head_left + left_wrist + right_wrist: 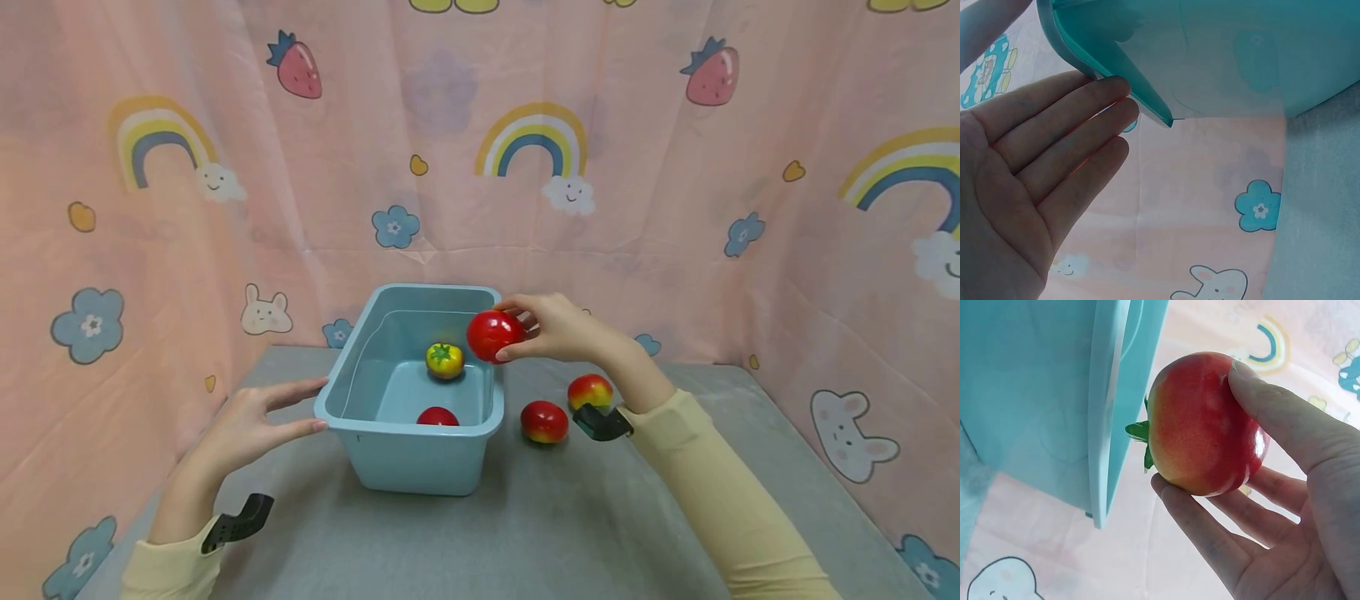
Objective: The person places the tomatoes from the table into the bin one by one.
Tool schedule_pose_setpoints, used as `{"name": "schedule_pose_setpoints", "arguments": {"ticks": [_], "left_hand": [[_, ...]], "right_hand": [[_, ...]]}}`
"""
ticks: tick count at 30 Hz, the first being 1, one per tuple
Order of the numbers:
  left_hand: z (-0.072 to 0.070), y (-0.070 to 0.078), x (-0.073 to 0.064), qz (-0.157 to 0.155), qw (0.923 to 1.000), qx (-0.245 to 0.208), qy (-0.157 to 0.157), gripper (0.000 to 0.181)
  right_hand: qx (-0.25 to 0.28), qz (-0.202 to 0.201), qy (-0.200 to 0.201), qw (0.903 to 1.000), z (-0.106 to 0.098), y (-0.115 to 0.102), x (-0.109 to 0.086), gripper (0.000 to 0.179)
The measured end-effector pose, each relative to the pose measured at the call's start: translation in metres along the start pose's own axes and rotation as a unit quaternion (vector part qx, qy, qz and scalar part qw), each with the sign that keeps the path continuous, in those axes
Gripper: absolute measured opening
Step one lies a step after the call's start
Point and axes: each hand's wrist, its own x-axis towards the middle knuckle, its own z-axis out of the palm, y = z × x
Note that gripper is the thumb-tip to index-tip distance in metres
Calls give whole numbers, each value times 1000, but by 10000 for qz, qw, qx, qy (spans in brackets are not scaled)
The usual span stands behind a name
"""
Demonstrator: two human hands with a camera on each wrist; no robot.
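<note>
A red tomato [495, 336] with a green leafy top is pinched between the thumb and fingers of my right hand [558, 327], over the right rim of a light blue plastic bin [408, 459]. The right wrist view shows the tomato [1200, 425] beside the bin's edge, its leafy top facing the bin. My left hand [251, 421] touches the bin's left rim with extended fingers; the left wrist view shows those fingers [1085, 119] straight against the rim. Inside the bin lie a yellow tomato [445, 361] with a green top and a red one [437, 416], partly hidden by the front wall.
Right of the bin, a red tomato [544, 422] and a red-yellow one [589, 391] lie on the grey tabletop [570, 525], close to the right forearm. A pink patterned curtain [637, 250] hangs behind and along both sides.
</note>
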Motion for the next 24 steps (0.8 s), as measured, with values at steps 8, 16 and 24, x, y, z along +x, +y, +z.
{"name": "schedule_pose_setpoints", "arguments": {"ticks": [8,16,24], "left_hand": [[0,0,1,4,10000,-41,-3,56],[0,0,0,-23,10000,-77,4,56],[0,1,0,-48,10000,-86,2,58]], "right_hand": [[-13,-30,-88,10000,1,-6,7,65],[-15,-83,-170,9998,2,-12,15,62],[-92,-155,-171,9997,4,-15,20,63]]}}
